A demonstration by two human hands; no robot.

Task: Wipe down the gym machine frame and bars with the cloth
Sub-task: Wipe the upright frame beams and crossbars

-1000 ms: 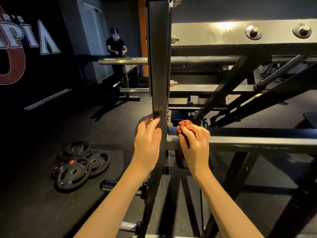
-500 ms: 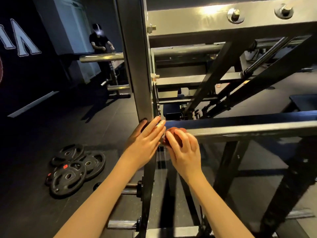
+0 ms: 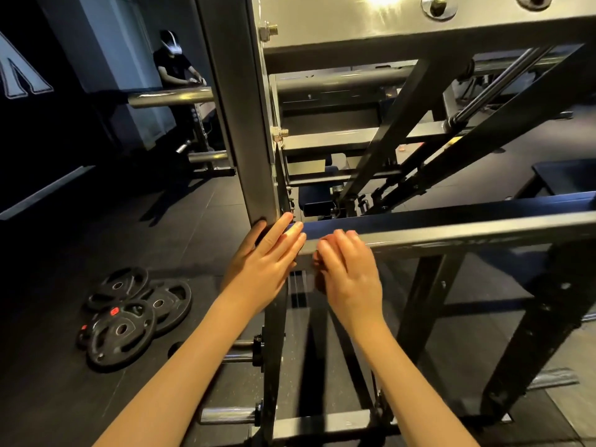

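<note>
Cloth: not plainly in view; a dark reddish edge under the right hand may be it, but I cannot tell.
Right hand: knuckles up, fingers curled over the near edge of the horizontal bar, close to where it meets the upright post; whether they clutch anything is hidden.
Left hand: laid on the post just below that joint, fingers straight, thumb round the post's left side, holding nothing loose.
Machine frame: grey post rising out of view, bar running right, diagonal braces behind, bolts on the top beam.
Floor: dark tiles, with a pile of black weight plates to the left.
Background: a person in dark clothes stands behind a chrome bar.
</note>
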